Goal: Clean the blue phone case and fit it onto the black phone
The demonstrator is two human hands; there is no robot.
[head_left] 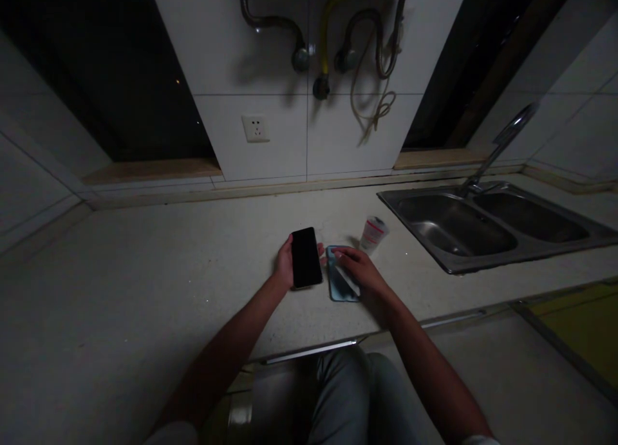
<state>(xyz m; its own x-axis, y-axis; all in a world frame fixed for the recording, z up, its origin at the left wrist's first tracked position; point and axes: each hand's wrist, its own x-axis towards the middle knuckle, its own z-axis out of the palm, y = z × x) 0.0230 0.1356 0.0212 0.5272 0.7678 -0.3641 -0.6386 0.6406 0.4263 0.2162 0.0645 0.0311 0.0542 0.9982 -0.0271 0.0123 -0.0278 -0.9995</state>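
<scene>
My left hand (284,262) grips a black smartphone (306,257) by its lower left side, with the dark screen facing up and the fingertips showing past the far edge. Just to its right lies a flat pale blue phone case (339,283) on the stone countertop (193,265). My right hand (361,270) is on this case, with the fingers across its upper part. The phone and case are close together but apart. Beyond my right hand stands a small white cup with a red-marked label (373,233).
A steel double sink (415,255) with a tall faucet (502,145) is set in the counter to the right. A wall socket (255,128) and looped hoses (371,46) are on the tiled wall behind. My knees show below the counter's front edge (309,351).
</scene>
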